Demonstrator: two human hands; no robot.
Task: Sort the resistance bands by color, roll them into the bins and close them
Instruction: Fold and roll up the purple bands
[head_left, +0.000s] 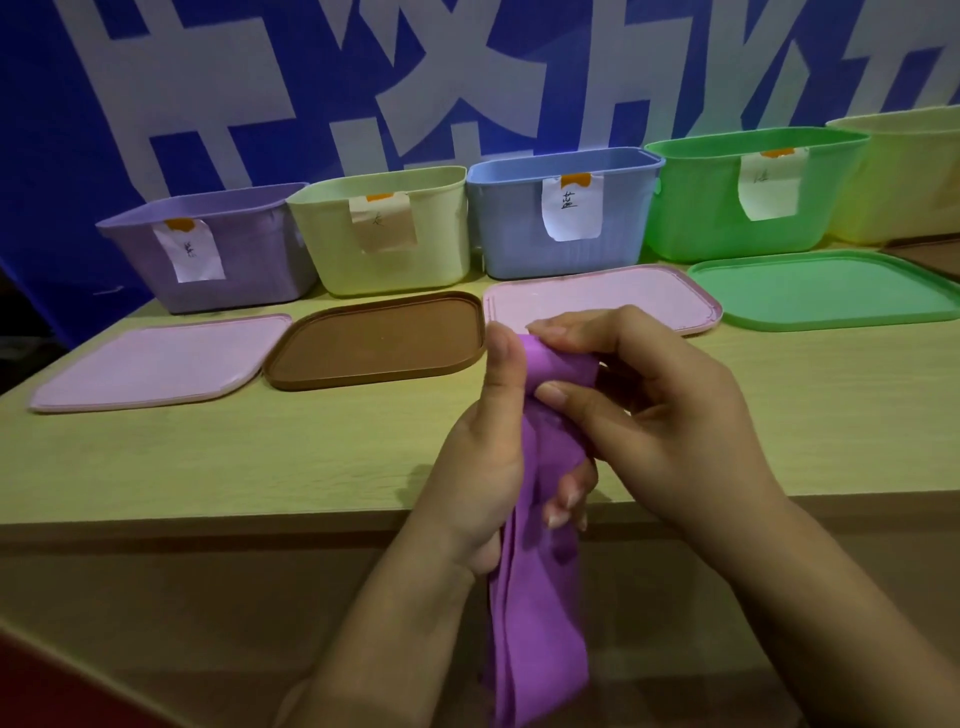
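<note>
A purple resistance band (540, 613) hangs down past the table's front edge, its top end partly rolled. My left hand (483, 467) grips the band from the left, thumb up beside the roll. My right hand (649, 410) pinches the rolled top between thumb and fingers. Open bins stand in a row at the back: purple bin (249, 270), pale yellow bin (436, 239), blue bin (623, 228), green bin (810, 208) and another yellow bin (914, 176). Each of the first four carries a paper label.
Lids lie flat in front of the bins: a pink lid (150, 364), a brown lid (379, 338), a second pink lid (649, 296) and a green lid (826, 288). The wooden table (260, 457) has its front edge near my wrists. A blue banner hangs behind.
</note>
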